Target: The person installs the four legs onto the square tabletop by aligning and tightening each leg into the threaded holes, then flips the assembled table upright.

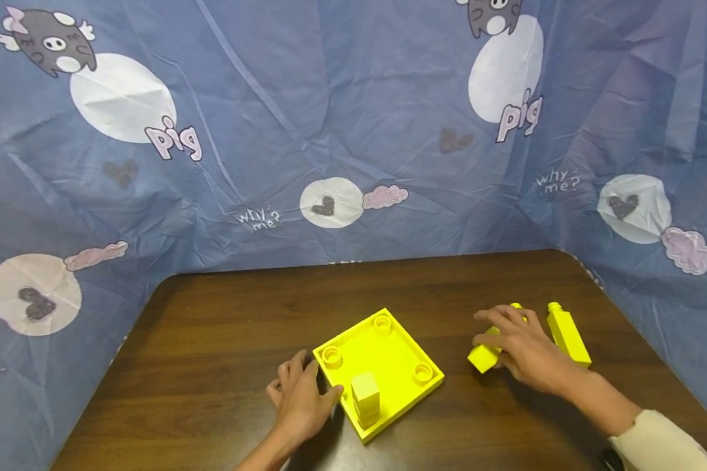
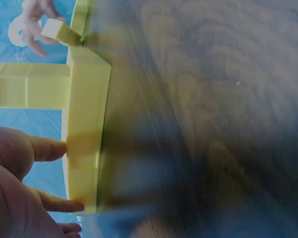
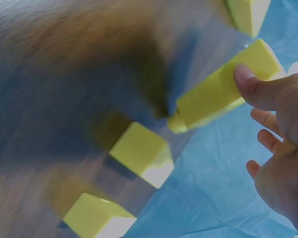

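Observation:
A square yellow tray-like base (image 1: pixel 389 353) has round sockets in its corners, and a yellow leg (image 1: pixel 366 399) stands upright at its near corner. My left hand (image 1: pixel 303 399) rests against the base's left side, its thumb and a finger touching the edge fairly straight in the left wrist view. My right hand (image 1: pixel 527 350) pinches another yellow leg (image 3: pixel 228 89), a square block with a round peg on its end, and holds it tilted to the right of the base. Part of that leg is hidden behind the fingers in the head view.
To the right of my right hand, a loose yellow leg (image 1: pixel 568 335) lies on the brown wooden table (image 1: pixel 230 327). A second loose leg (image 3: pixel 141 151) is mostly hidden behind that hand in the head view. Blue printed cloth (image 1: pixel 330 131) hangs around the table.

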### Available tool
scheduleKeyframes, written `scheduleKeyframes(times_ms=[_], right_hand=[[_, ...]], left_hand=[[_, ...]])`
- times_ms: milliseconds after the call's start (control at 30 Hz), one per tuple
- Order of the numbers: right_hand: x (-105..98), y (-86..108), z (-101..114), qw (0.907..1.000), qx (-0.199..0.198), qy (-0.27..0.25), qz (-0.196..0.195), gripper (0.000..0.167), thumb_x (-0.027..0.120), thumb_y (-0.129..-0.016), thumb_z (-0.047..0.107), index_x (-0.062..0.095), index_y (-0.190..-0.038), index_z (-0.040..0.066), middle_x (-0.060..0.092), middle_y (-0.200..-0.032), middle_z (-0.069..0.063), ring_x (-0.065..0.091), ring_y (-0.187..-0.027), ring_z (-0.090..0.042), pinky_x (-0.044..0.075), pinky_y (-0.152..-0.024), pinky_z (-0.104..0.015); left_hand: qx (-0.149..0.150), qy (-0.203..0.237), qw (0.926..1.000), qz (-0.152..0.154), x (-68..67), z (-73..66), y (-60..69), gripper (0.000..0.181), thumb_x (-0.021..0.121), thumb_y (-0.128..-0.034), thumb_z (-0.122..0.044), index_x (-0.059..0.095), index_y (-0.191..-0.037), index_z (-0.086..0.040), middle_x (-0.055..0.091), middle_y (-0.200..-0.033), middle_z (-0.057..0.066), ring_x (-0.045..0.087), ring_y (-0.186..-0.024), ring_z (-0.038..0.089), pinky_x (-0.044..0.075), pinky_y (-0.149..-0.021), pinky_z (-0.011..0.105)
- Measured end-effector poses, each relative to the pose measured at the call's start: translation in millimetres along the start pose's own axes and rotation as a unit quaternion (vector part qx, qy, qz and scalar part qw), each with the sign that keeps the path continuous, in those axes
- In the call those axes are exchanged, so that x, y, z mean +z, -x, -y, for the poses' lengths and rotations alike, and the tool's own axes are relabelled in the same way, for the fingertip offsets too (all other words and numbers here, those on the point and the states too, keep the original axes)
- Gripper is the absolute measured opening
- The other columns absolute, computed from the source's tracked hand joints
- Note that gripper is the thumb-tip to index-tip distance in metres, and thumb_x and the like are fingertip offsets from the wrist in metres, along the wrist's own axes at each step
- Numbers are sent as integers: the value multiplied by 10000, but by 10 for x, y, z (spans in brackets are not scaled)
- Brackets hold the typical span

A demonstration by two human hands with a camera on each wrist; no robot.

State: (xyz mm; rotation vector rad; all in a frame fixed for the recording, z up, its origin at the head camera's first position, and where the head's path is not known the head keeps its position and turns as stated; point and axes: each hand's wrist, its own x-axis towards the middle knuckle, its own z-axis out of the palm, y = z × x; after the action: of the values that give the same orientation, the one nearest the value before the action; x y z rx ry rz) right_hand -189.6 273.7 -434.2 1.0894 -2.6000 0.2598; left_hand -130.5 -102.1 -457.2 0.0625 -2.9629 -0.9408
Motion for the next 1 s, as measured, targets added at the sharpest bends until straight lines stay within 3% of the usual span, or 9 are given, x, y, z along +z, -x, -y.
scheduleKeyframes(times_ms=[267, 467, 767, 1000], right_hand=[[-146, -145, 124, 9951, 464, -751, -452, 494, 869, -635, 70, 704, -1078, 215, 528, -1293, -66, 392, -1179, -278, 257, -881, -513], [-187, -212, 235, 9819, 934, -1507, -666, 473, 870, -645, 71, 714, -1080, 169, 538, -1285, -48, 368, -1172, -266, 249, -882, -501], [-246, -225, 330, 9512, 1655, -2496, -749, 381, 814, -752, 99, 682, -1109, 82, 532, -1272, -20, 336, -1140, -182, 368, -851, -447], [-290, -251, 383, 9395, 1895, -2759, -730, 343, 801, -782, 146, 679, -1095, 82, 536, -1262, -52, 330, -1131, -197, 347, -871, -503]], left_hand=[[358, 172, 9990, -193, 6, 59, -75, 459, 746, -835, -249, 648, -1225, -27, 426, -1421, 211, 340, -1237, 388, 147, -917, 637], [561, 432, 9973, -185, 38, 97, -100, 394, 725, -860, -218, 664, -1213, -55, 440, -1424, 201, 337, -1260, 377, 122, -929, 621], [646, 1016, 9922, 308, 34, 105, 83, 474, 730, -841, -137, 596, -1282, -27, 402, -1448, 202, 297, -1288, 393, 83, -915, 623], [684, 1179, 9889, 596, 24, 93, 133, 613, 766, -794, -123, 535, -1355, -35, 382, -1464, 198, 272, -1305, 402, 79, -903, 632]])
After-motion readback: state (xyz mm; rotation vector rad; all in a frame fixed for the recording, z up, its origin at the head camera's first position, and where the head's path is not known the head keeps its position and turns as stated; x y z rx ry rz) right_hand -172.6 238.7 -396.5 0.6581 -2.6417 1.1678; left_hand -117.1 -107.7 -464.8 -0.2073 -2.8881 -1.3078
